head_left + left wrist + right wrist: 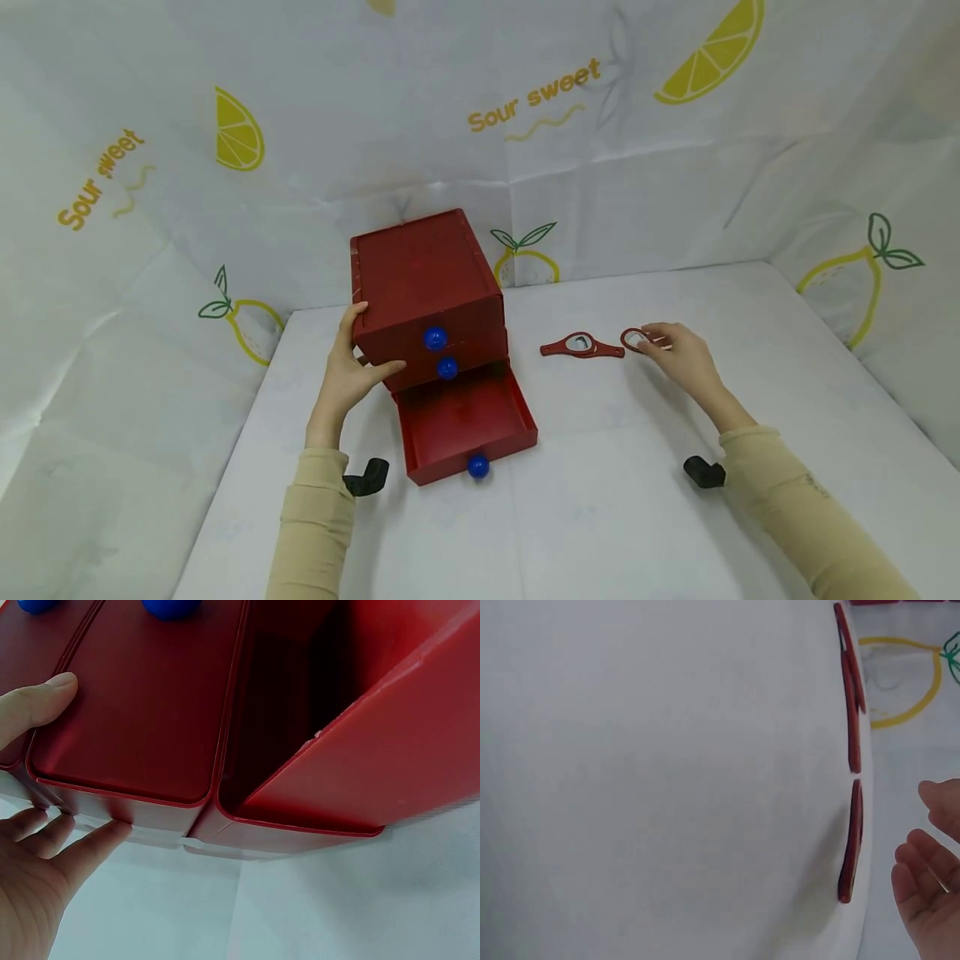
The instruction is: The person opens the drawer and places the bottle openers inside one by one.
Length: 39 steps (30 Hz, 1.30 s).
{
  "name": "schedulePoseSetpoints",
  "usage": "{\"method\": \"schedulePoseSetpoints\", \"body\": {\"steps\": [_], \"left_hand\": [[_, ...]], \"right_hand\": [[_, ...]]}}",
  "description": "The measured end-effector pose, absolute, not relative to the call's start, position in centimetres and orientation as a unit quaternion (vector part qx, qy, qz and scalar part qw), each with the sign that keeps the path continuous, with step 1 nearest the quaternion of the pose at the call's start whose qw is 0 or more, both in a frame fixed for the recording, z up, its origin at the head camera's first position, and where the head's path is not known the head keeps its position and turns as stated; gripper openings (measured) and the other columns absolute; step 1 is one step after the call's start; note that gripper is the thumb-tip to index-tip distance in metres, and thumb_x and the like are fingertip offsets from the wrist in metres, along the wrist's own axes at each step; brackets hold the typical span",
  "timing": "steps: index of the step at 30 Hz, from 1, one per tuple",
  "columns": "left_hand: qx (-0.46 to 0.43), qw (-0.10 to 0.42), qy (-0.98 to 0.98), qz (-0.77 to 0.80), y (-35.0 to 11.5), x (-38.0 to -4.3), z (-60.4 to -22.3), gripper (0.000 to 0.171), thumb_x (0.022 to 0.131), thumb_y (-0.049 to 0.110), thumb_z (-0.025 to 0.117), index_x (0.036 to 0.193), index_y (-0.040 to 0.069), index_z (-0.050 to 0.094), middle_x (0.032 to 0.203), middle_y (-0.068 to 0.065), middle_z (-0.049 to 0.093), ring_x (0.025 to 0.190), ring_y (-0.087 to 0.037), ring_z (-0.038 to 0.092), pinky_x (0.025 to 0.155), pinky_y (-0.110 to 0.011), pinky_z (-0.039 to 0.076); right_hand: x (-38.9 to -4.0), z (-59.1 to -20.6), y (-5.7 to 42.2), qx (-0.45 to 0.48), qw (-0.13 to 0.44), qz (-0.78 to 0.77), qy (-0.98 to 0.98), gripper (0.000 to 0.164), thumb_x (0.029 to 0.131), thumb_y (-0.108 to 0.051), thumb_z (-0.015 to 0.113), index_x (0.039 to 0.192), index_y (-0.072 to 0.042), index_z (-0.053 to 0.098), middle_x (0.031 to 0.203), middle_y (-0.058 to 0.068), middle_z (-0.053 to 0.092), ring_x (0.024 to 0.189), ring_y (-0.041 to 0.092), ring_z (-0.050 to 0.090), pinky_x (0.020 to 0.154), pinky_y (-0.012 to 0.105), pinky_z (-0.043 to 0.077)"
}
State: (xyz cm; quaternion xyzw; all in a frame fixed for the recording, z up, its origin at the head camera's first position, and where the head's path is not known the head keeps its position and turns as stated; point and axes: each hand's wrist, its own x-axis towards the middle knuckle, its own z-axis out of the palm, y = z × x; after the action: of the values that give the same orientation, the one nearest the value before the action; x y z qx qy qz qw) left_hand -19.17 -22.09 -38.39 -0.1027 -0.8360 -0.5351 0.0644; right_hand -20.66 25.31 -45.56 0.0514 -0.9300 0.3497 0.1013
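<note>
A red drawer cabinet (423,271) with blue round knobs stands on the table, its bottom drawer (465,421) pulled out and bare inside. My left hand (345,375) grips the cabinet's left front corner; the left wrist view has its thumb (45,705) on the front and its fingers (94,851) against the side. To the right of the cabinet lie flat red pieces with metal insets, like bottle openers (579,343). My right hand (686,358) hovers by the rightmost opener (634,339). In the right wrist view, fingers and thumb are spread above that piece (851,847), apart from it.
White cloth (600,500) covers the table, and a lemon-printed cloth (420,100) hangs behind and at the sides. Black curved pieces (367,477) stick out by both wrists. The pulled-out drawer's front juts toward me between the arms.
</note>
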Motion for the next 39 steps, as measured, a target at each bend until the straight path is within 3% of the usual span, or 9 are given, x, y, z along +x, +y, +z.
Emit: {"method": "schedulePoseSetpoints", "body": {"steps": [7, 12, 18, 32, 39], "left_hand": [[-0.098, 0.062, -0.836, -0.537, -21.5, -18.3, -37.3, 0.091, 0.072, -0.001, 0.076, 0.142, 0.024, 0.023, 0.147, -0.015, 0.028, 0.125, -0.036, 0.039, 0.093, -0.058, 0.043], [-0.098, 0.057, -0.834, -0.54, -21.4, -18.0, -37.7, 0.091, 0.072, -0.001, 0.076, 0.142, 0.024, 0.024, 0.146, -0.015, 0.029, 0.125, -0.035, 0.039, 0.093, -0.057, 0.043], [-0.091, 0.058, -0.834, -0.541, -21.6, -17.9, -38.2, 0.091, 0.072, -0.001, 0.076, 0.142, 0.025, 0.024, 0.146, -0.015, 0.029, 0.126, -0.035, 0.038, 0.095, -0.058, 0.042], [-0.098, 0.067, -0.83, -0.545, -21.5, -18.3, -37.8, 0.092, 0.072, -0.002, 0.076, 0.142, 0.024, 0.024, 0.148, -0.014, 0.027, 0.127, -0.035, 0.037, 0.095, -0.058, 0.042], [-0.103, 0.068, -0.83, -0.543, -21.5, -18.4, -37.5, 0.092, 0.072, -0.002, 0.076, 0.142, 0.024, 0.023, 0.148, -0.014, 0.027, 0.126, -0.034, 0.038, 0.094, -0.057, 0.043]], "right_hand": [[-21.3, -47.2, 27.4, 0.028, 0.032, 0.304, -0.952, 0.044, 0.086, -0.014, 0.062, 0.121, 0.011, 0.052, 0.11, 0.033, 0.055, 0.1, 0.045, 0.055, 0.083, 0.054, 0.043], [-21.1, -48.1, 28.2, 0.024, 0.014, 0.282, -0.959, 0.04, 0.084, -0.014, 0.064, 0.112, 0.014, 0.058, 0.101, 0.031, 0.058, 0.094, 0.041, 0.055, 0.078, 0.05, 0.043], [-21.1, -48.4, 28.4, 0.016, -0.002, 0.287, -0.958, 0.035, 0.087, -0.016, 0.061, 0.108, 0.012, 0.061, 0.102, 0.03, 0.059, 0.098, 0.043, 0.054, 0.081, 0.052, 0.042], [-20.5, -47.3, 28.4, 0.024, 0.042, 0.298, -0.953, 0.034, 0.085, -0.016, 0.063, 0.108, 0.008, 0.063, 0.097, 0.026, 0.057, 0.091, 0.036, 0.054, 0.075, 0.046, 0.043], [-19.5, -46.6, 27.3, 0.037, 0.074, 0.326, -0.942, 0.029, 0.083, -0.015, 0.068, 0.104, 0.005, 0.067, 0.091, 0.019, 0.06, 0.082, 0.025, 0.053, 0.067, 0.029, 0.039]]}}
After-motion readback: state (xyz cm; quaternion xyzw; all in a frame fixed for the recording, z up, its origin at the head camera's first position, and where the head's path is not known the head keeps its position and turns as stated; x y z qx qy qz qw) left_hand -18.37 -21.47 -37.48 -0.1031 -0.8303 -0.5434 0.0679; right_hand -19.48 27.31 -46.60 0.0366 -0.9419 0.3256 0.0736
